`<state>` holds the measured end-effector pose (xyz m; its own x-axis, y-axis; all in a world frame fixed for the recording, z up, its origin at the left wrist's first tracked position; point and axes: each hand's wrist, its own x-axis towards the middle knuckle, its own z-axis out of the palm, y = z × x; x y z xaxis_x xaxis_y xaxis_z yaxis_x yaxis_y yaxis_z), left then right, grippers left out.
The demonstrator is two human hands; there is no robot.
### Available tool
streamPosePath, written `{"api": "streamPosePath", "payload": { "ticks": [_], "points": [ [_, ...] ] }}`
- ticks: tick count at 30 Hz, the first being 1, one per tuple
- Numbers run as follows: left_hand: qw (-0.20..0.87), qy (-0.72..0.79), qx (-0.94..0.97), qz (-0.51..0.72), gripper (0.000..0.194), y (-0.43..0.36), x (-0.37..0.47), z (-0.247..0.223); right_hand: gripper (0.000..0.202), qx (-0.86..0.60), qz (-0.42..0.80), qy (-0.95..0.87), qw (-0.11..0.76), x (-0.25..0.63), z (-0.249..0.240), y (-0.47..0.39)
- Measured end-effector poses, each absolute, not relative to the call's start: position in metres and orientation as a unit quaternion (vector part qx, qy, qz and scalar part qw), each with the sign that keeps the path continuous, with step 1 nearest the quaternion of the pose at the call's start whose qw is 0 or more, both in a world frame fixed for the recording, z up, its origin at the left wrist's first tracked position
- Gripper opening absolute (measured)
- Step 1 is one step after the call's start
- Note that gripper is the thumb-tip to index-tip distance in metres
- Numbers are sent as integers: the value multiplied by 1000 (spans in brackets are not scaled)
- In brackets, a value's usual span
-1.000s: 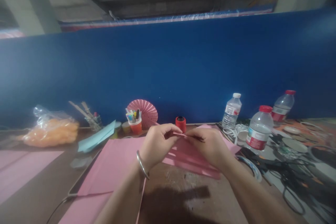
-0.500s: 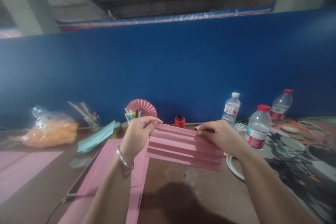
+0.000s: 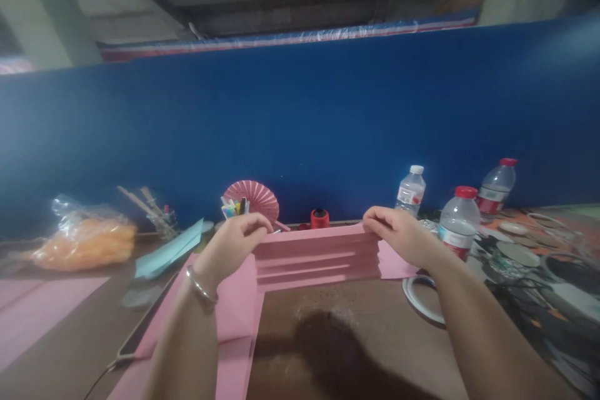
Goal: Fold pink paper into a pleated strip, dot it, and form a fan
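The left hand [image 3: 234, 244] and right hand [image 3: 400, 234] pinch opposite ends of a pink pleated paper [image 3: 312, 253], upright over the desk [image 3: 375, 325]. Several parallel folds already cross it; they look spread, not gathered tight. Behind, a pink paper fan [image 3: 257, 200] appears fully pleated and opened round.
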<state>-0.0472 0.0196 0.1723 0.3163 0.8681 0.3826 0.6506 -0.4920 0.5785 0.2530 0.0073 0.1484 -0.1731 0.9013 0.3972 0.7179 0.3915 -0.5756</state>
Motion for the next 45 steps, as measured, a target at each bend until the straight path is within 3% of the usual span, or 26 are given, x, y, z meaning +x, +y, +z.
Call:
{"api": "streamPosePath", "payload": {
  "ticks": [6,9,14,20,26,30,40,45],
  "points": [
    [127,442,859,224,21,13,-11,163,21,-533,128,-739,391,235,144,8],
    [77,467,852,225,20,12,6,153,18,-532,149,-699,453,224,140,9],
    [147,409,855,283,23,11,23,149,25,-510,217,-652,517,207,134,8],
    [194,406,818,358,12,18,27,140,36,-473,302,-652,510,198,131,10],
    [183,400,837,326,8,20,24,141,47,-454,365,-649,488,205,129,14],
    [166,397,848,309,16,17,22,147,53,-416,413,-643,493,209,128,14],
    [198,399,831,332,16,15,19,148,48,-388,435,-609,538,210,126,17],
    [198,398,828,342,9,14,18,149,38,-397,372,-628,556,209,124,19]
  ]
}}
